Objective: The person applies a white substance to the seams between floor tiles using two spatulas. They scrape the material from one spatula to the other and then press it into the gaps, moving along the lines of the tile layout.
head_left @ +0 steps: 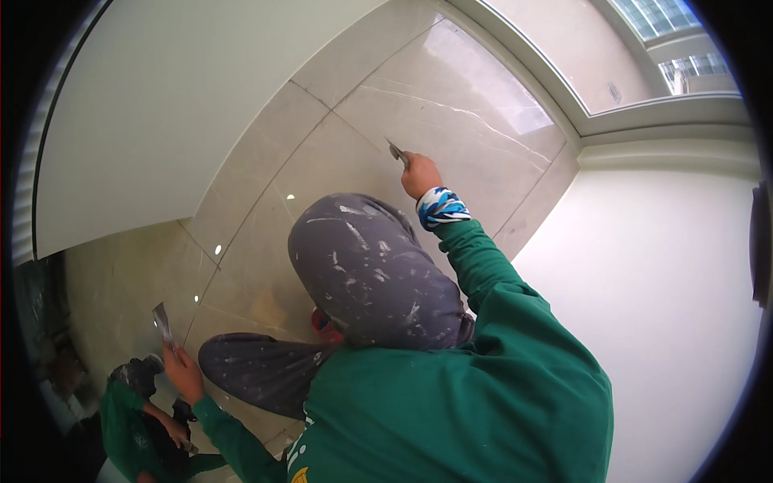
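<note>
**Scraping a tile joint at full reach**

Gripping a scraper [396, 151], the right hand [420, 175] closed around its handle, blade at the joint [354, 129]; a slip could scratch tile; the left hand [182, 372] pinched a second blade [163, 324], raised off the floor [266, 233].

Glossy beige marble floor tiles [451, 121] (light-flecked), white walls [660, 282], window [676, 32] above.

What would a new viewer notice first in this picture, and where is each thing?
First, the raised knee in grey trousers spattered with white fills the centre, with the green sleeve beside it. Above it, the right hand presses a small scraper blade at a joint between the glossy beige floor tiles. At lower left, the left hand holds a second flat blade upright, close to its reflection in the polished tile.
</note>
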`<state>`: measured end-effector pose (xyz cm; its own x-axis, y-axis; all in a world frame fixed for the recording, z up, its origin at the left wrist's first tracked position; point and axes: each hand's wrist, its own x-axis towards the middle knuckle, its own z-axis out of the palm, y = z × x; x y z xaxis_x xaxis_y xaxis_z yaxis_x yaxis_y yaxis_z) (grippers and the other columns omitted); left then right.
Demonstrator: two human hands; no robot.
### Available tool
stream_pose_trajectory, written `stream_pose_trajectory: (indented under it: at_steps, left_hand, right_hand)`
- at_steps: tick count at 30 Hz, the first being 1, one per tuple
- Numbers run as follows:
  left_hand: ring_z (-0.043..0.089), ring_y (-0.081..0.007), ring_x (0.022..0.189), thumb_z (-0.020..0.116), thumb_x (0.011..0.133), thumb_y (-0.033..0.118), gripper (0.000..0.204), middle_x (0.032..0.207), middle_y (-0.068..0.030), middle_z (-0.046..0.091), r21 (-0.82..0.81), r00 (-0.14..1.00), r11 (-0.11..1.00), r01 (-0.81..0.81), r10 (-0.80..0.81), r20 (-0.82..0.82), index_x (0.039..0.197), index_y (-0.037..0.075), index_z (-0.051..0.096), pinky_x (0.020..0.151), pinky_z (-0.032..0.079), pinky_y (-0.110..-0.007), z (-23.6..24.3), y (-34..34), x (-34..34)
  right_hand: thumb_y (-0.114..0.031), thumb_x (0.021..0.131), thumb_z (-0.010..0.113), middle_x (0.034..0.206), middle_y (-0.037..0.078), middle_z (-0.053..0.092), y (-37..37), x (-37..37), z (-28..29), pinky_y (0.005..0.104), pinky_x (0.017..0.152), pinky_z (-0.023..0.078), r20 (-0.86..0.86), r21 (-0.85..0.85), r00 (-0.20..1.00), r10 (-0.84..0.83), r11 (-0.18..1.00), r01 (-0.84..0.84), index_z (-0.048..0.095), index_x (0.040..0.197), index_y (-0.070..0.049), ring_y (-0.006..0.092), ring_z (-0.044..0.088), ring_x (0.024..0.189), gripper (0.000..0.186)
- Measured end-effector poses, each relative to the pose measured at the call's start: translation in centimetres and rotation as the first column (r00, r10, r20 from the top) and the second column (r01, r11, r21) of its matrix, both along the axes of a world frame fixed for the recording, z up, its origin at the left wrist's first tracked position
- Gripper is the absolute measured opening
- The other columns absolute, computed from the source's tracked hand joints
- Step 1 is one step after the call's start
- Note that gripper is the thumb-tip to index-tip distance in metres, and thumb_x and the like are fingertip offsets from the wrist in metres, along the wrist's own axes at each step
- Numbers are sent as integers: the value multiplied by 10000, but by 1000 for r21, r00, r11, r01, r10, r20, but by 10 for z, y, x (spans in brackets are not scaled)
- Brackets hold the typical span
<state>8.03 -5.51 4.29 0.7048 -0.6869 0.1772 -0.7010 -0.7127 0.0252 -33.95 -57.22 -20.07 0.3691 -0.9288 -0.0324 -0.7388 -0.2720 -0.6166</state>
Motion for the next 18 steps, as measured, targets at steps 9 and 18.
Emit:
stream_pose_trajectory:
  at_steps: [9, 18]
  left_hand:
    - [639, -508, 1086, 528, 1079, 239, 459, 1209, -354, 649, 19, 976, 978, -209, 210, -66, 1355, -127, 552, 917, 508, -472, -19, 19, -15]
    - [646, -513, 1045, 529, 1080, 251, 450, 1164, -361, 656, 0, 983, 983, -184, 184, -1, 1326, -125, 567, 883, 506, -487, -16, 12, -21]
  right_hand:
    - [-83, 930, 525, 1143, 211, 665, 23, 45, -24, 423, 961, 507, -346, -52, 904, 252, 956, -287, 675, 1134, 29, 363, 587, 1101, 277]
    - [-96, 932, 519, 1106, 201, 657, 18, 37, -26, 440, 929, 521, -295, -26, 913, 283, 952, -304, 654, 1139, 30, 371, 581, 1119, 278]
